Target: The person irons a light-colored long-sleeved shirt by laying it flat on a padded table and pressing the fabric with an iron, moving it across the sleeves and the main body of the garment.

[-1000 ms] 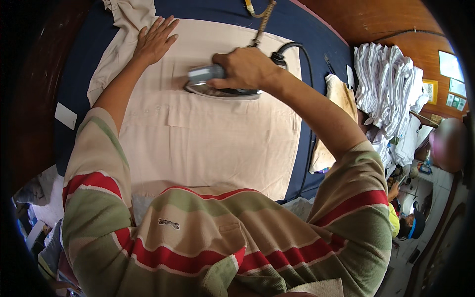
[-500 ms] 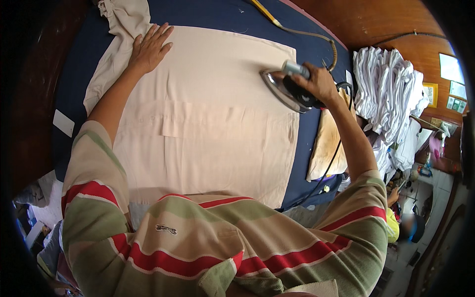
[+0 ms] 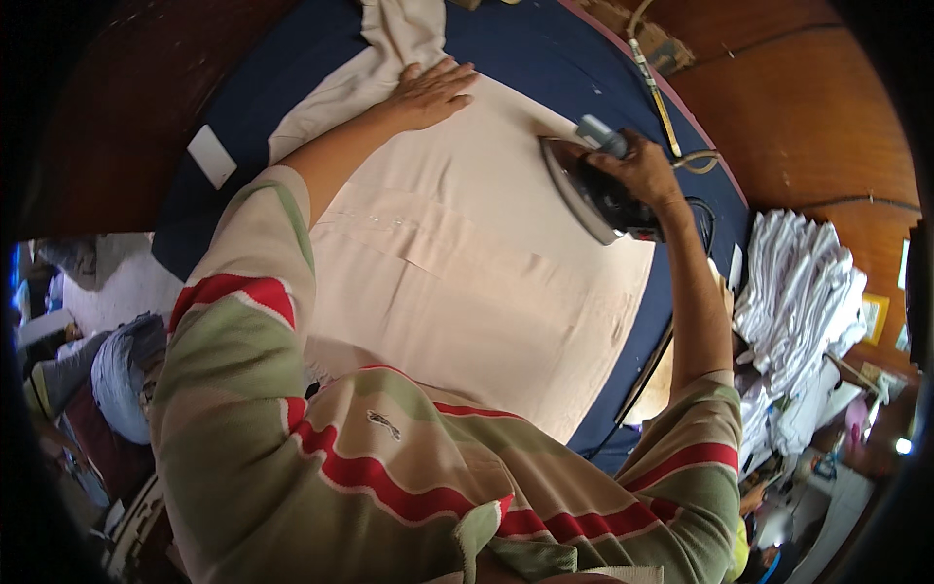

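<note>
A beige shirt or similar garment (image 3: 409, 302) lies spread on a navy-covered ironing surface (image 3: 525, 49), with a sleeve-like bunched part (image 3: 404, 34) at the far side. My left hand (image 3: 433, 94) rests flat on its far edge, fingers stretched out beside that bunched part. Wrapped round the handle of a clothes iron (image 3: 574, 185), my right hand (image 3: 642, 173) holds it near the garment's far right edge. The iron's dark body and shiny soleplate rim show. Creases run across the middle of the cloth, and its near edge is partly hidden by my striped shirt.
A white card (image 3: 211, 158) lies at the left of the navy cover. The iron's dark cord (image 3: 702, 219) loops at the right. Beyond it hang white garments (image 3: 793, 302) by a wooden wall (image 3: 798, 107). A yellow stick (image 3: 657, 102) lies along the far edge.
The whole view has turned, so the garment appears tilted. The iron has slid closer to the garment's far edge, still in my right hand. My left hand stays flat by the bunched part.
</note>
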The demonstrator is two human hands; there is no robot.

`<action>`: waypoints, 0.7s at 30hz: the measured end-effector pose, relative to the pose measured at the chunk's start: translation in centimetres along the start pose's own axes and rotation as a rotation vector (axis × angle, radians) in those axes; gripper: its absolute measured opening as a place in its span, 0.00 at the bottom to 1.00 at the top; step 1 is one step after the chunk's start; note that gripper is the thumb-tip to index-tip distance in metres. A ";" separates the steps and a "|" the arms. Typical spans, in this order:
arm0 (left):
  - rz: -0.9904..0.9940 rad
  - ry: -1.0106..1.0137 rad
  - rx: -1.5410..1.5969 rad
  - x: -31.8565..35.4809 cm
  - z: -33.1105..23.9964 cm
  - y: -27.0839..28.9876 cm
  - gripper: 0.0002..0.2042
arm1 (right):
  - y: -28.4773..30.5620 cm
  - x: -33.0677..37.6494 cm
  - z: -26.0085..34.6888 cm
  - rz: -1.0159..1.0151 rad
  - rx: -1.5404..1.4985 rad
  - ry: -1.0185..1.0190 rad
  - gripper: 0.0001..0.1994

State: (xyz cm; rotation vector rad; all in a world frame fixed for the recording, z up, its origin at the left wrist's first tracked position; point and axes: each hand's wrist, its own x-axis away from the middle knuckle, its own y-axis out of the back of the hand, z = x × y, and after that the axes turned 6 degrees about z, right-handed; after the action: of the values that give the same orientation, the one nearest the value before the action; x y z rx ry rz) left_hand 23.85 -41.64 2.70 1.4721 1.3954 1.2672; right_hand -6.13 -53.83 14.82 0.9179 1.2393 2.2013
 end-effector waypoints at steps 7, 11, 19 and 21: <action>-0.543 0.100 -0.053 5.7 6.2 2.5 0.22 | -4.8 -4.3 13.8 -0.041 0.090 0.203 0.27; -0.229 0.567 -0.044 9.2 9.4 2.7 0.15 | -4.7 -7.7 16.6 -0.041 0.036 0.206 0.26; -0.350 0.376 -0.039 10.4 14.9 1.0 0.12 | -6.2 -2.8 20.5 0.137 0.175 0.369 0.28; -0.354 0.335 -0.063 9.9 14.3 1.3 0.13 | -6.2 -4.1 21.4 0.051 0.144 0.251 0.30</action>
State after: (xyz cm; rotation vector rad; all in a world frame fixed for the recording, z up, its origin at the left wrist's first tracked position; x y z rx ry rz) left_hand 37.21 -30.39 2.05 0.9428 1.7252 1.3492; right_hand 12.69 -41.34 16.15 0.7491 1.5213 2.3479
